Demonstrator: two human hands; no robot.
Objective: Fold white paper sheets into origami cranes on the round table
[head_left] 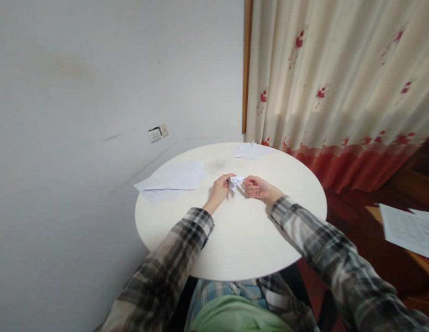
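Note:
A small folded white paper (237, 181) is held between my two hands, above the middle of the round white table (242, 240). My left hand (221, 188) is closed on its left end, with thumb and fingers pressed together. On the other side, my right hand (255, 187) pinches the paper's right end. The paper has several narrow folds, and a pointed part hangs below it. Its exact shape is too small to make out.
A stack of white sheets (173, 177) lies at the table's left edge. More white paper (250, 151) lies at the far edge. A wall with a socket (155, 135) stands at left, a curtain (332, 92) behind. Printed sheets (408, 228) rest on a wooden surface at right.

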